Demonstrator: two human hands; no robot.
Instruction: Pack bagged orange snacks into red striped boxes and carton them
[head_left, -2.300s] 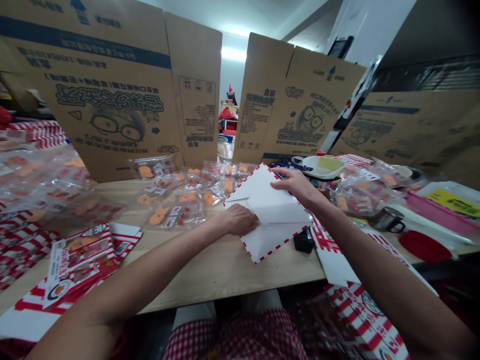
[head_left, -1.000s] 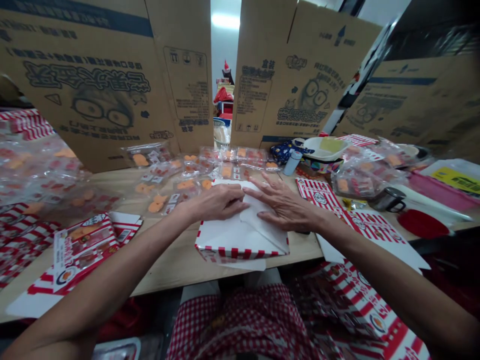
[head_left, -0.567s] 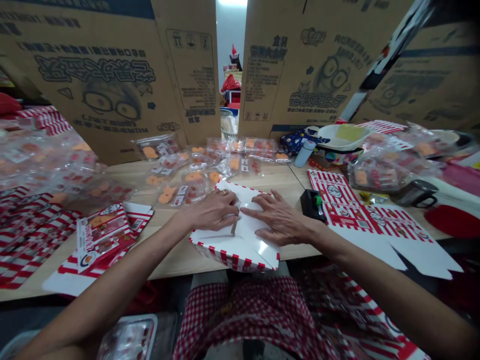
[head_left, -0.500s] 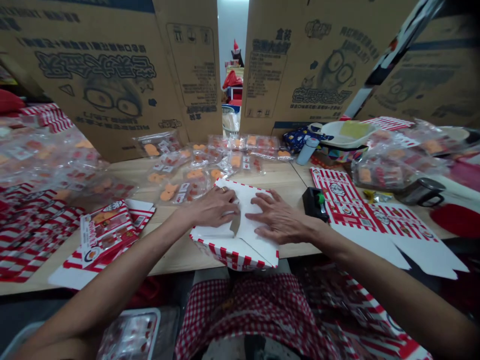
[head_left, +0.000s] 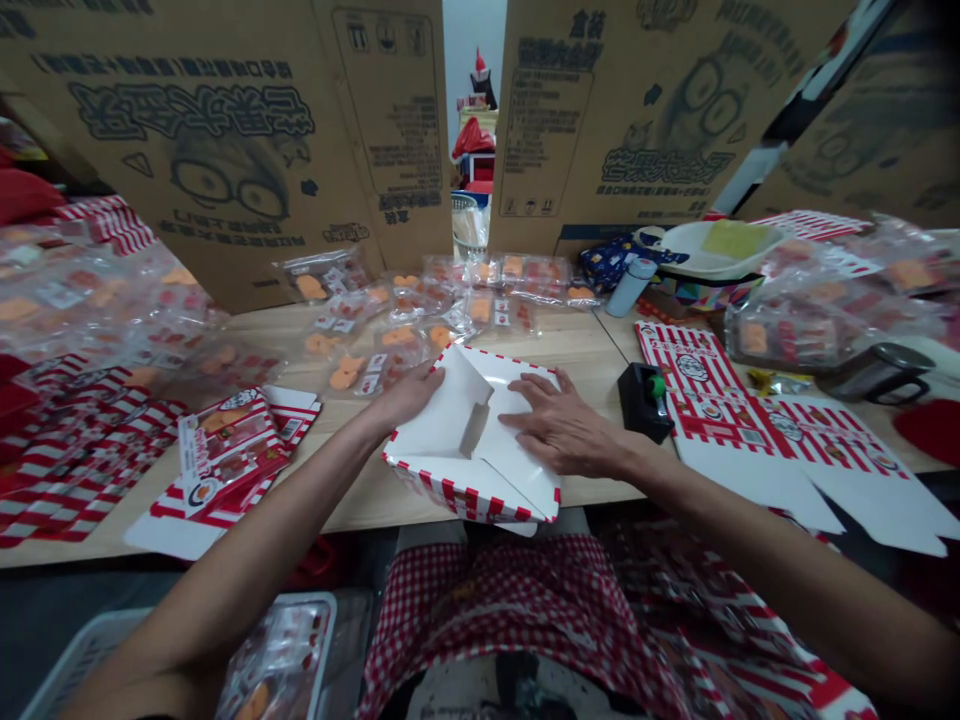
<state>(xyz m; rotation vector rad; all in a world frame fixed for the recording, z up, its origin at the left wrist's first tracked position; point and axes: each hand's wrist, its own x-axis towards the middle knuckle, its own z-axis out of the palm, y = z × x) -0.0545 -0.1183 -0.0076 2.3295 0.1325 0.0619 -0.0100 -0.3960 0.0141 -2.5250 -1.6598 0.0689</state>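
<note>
A carton (head_left: 442, 490) with red-and-white striped sides and white inner flaps sits at the table's front edge before me. Its left flap is tilted up, and a narrow gap shows between the flaps. My left hand (head_left: 411, 396) is closed on the carton's left side at the raised flap; its fingertips are partly hidden. On the right flap lies my right hand (head_left: 559, 420), fingers spread and pressing flat on the white card. Just right of that hand stands a black tape dispenser (head_left: 645, 402) with a green core.
Bagged orange and red sweets (head_left: 397, 340) lie behind the carton. Printed striped boxes (head_left: 232, 450) are at left, flattened striped card (head_left: 750, 430) at right. Also there: a pale blue bottle (head_left: 631, 287), a metal mug (head_left: 876, 372), and large cardboard boxes (head_left: 225, 150) along the back.
My left hand has moved from the top of the flaps to the carton's left side, and the left flap has risen. My right hand stays on the right flap.
</note>
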